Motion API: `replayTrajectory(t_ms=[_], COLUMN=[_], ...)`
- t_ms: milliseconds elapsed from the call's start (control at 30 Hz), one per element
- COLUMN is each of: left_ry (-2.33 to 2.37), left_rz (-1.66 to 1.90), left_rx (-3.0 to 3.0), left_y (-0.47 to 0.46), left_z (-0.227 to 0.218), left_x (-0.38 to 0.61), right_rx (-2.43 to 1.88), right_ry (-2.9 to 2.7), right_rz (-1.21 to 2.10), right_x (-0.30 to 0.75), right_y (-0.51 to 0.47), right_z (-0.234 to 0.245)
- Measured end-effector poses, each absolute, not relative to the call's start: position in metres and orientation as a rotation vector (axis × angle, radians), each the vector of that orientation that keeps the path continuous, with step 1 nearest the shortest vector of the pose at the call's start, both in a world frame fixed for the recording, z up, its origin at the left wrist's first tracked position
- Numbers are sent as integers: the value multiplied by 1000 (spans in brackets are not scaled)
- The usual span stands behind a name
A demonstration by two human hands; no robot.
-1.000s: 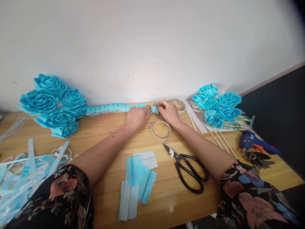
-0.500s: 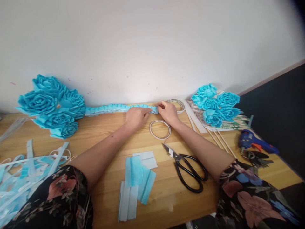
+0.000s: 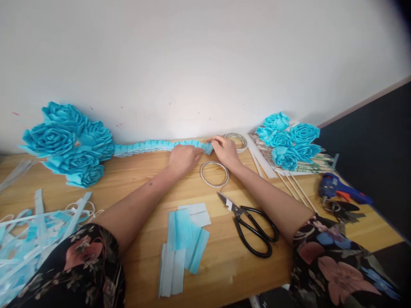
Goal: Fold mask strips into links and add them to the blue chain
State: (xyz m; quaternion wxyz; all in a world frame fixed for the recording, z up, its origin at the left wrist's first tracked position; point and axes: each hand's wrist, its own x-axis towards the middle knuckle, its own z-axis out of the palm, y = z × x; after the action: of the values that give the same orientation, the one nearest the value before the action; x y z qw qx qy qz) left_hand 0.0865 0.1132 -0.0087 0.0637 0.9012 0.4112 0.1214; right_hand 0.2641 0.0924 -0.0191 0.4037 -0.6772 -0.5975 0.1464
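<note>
A long pleated light-blue strip (image 3: 144,147) lies along the wall side of the table. Near its right end, my left hand (image 3: 184,159) is closed with its fingers pressed on the strip. At the very tip my right hand (image 3: 224,150) pinches the blue end piece between thumb and fingers. One roll of tape (image 3: 201,173) lies just below the hands, and a second tape roll (image 3: 246,143) is behind my right hand, partly covered by it. Several cut blue and white fabric pieces (image 3: 180,231) overlap on the table nearer to me.
Black-handled scissors (image 3: 257,231) lie right of the fabric pieces. Blue fabric roses stand in a left bunch (image 3: 53,139) and a right bunch (image 3: 284,156). Scrap strips (image 3: 38,231) pile at the left. A blue glue gun (image 3: 345,188), keys (image 3: 348,211) and thin sticks (image 3: 297,188) are at the right.
My fingers shift slightly at the strip's right end, and more of the blue end piece shows between my hands. The whole view has moved a little; the other things lie as before.
</note>
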Motion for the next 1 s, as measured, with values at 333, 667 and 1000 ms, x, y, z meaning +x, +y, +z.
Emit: replayTrajectory(t_ms=[333,667,1000], left_ry=[1240,1260,1256], left_rz=[375,347,354], left_rx=[2751,2755,2731], left_y=[115,113,112], left_z=[-13,-11,-9], left_x=[86,86,85], right_rx=[-1631,-1784,-1794], right_ry=[-1777,-1864,-1881], right_rz=[154,67,62], right_x=[269,269,268], right_y=[92,90,88], right_z=[-25,-24,-24])
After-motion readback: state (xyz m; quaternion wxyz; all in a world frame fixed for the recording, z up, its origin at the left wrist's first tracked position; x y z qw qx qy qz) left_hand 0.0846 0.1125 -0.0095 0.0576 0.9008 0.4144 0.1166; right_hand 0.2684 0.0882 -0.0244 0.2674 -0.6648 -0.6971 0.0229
